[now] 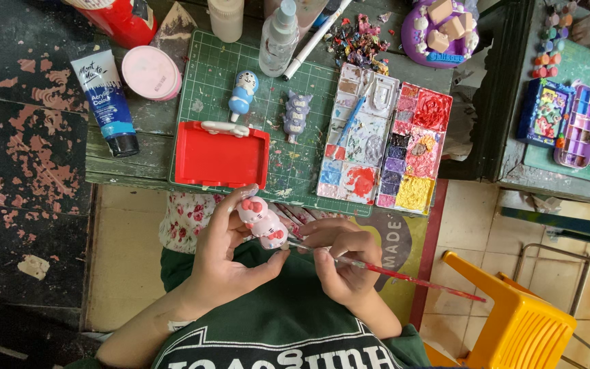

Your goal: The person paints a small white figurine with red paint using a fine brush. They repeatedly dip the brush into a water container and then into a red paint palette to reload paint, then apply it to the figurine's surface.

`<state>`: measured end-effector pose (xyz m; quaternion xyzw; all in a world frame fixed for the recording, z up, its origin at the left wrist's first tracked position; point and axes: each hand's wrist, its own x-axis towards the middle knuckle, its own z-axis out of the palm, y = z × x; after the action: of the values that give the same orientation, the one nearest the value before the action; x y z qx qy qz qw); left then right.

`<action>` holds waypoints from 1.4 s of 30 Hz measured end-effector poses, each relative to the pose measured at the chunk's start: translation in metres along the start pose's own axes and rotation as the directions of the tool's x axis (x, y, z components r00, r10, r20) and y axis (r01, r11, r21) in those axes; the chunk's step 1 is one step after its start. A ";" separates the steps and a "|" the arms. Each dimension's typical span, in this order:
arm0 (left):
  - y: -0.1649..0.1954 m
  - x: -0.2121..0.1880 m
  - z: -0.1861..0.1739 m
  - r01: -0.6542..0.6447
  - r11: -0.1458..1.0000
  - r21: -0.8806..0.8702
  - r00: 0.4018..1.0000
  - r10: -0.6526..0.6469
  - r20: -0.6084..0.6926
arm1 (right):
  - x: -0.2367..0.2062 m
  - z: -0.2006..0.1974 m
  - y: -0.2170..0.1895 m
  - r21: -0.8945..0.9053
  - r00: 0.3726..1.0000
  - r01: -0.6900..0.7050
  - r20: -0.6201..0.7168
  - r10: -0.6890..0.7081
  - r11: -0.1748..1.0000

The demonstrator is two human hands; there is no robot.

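— What is the person holding there, over the lap?

— A small white cat figurine with pink bows. The left hand has it, fingers curled round its back and thumb pressed up against its base, so it is clamped fast. It sits just below the near edge of the green cutting mat, tilted toward the other hand.

— And the right hand?

— The right hand has its fingers pinched together on a thin red-handled paintbrush. The handle runs off toward the yellow plastic stool; the tip end reaches to the figurine's lower side, though I can't tell whether the bristles actually touch it.

— What's on the table?

— On the mat, a red rectangular tray with a white strip along its far edge. Beyond it stand two more figurines, a blue and white one and a greyish-purple one, side by side but apart. To the right lies a white paint palette with a blue brush resting in it, touching a second palette full of reds, purples and yellow. A clear spray bottle stands at the far edge of the mat, and off the mat to the left are a round pink lid and a paint tube with a black cap.
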<state>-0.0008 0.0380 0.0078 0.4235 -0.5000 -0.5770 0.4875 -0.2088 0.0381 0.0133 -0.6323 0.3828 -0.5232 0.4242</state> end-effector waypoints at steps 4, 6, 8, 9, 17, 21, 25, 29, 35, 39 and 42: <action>-0.001 0.000 -0.001 0.006 1.000 -0.004 1.000 -0.006 -0.005 | -0.003 0.005 0.004 0.049 0.998 -0.021 -0.061 0.024 0.999; -0.001 0.000 -0.001 0.018 1.000 -0.017 1.000 -0.018 -0.005 | -0.003 0.007 0.005 0.036 0.997 -0.022 -0.068 0.024 0.999; -0.002 0.000 -0.001 0.026 0.999 -0.033 1.000 -0.026 -0.001 | -0.002 0.005 0.006 -0.008 0.999 0.003 -0.033 -0.003 1.000; -0.002 0.000 -0.001 0.030 0.999 -0.042 1.000 -0.030 0.000 | -0.002 0.005 0.006 -0.030 1.000 0.015 -0.015 -0.016 0.999; -0.003 0.000 0.000 0.012 0.998 -0.059 1.000 -0.011 0.016 | 0.000 0.004 0.006 0.016 1.000 -0.007 -0.018 0.007 1.000; -0.004 -0.001 0.000 0.014 0.999 -0.039 1.000 -0.013 0.013 | 0.000 0.002 0.005 0.012 1.000 0.005 0.003 -0.005 1.000; -0.003 0.000 0.000 0.013 0.999 -0.044 1.000 -0.013 0.014 | 0.001 0.002 0.004 0.006 1.000 0.004 -0.018 -0.003 1.000; -0.002 0.001 0.001 -0.002 0.998 -0.062 1.000 0.004 0.030 | 0.003 0.002 0.004 -0.007 1.000 0.029 0.006 -0.028 1.000; -0.002 0.002 0.000 0.003 0.999 -0.036 1.000 -0.002 0.016 | 0.006 0.001 0.003 -0.016 0.999 0.054 0.005 -0.054 0.998; -0.002 0.002 0.000 -0.008 1.000 -0.030 1.000 0.009 0.019 | 0.006 0.002 0.002 -0.022 0.999 0.047 0.009 -0.046 0.999; -0.001 0.002 0.000 0.002 1.000 -0.030 1.000 -0.001 0.020 | 0.007 0.000 0.001 -0.036 0.996 0.088 0.034 -0.087 0.995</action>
<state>-0.0014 0.0359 0.0070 0.4108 -0.4959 -0.5890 0.4883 -0.2076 0.0312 0.0147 -0.6647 0.3576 -0.5239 0.3948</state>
